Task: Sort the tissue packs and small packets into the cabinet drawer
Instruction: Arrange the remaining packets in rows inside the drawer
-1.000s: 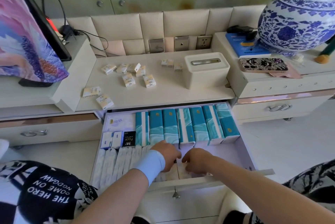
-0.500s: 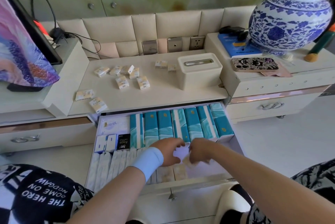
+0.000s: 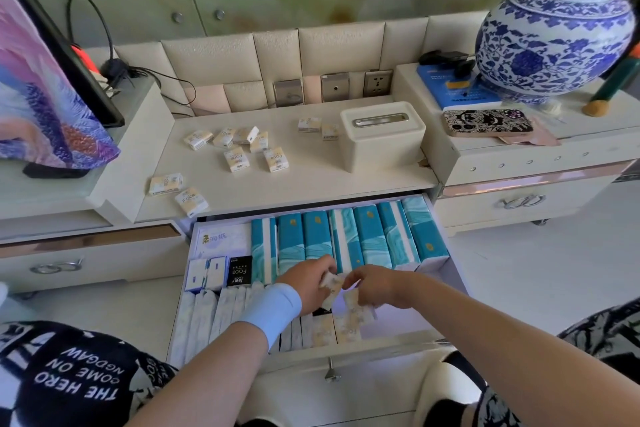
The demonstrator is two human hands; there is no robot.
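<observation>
Your left hand (image 3: 306,283) pinches a small cream packet (image 3: 329,283) over the open drawer (image 3: 349,354); your right hand (image 3: 377,286), just beside it, grips a second packet (image 3: 356,303); teal tissue packs (image 3: 367,236) stand just beyond your knuckles; loose packets (image 3: 239,158) lie farther ahead on the cabinet top (image 3: 311,170).

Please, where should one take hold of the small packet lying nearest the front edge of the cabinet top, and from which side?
Pinch the small packet across its two long edges, coming from above. It lies flat and turned at an angle on the cabinet top, apart from the neighbouring packet, so both edges look free to reach.
</observation>
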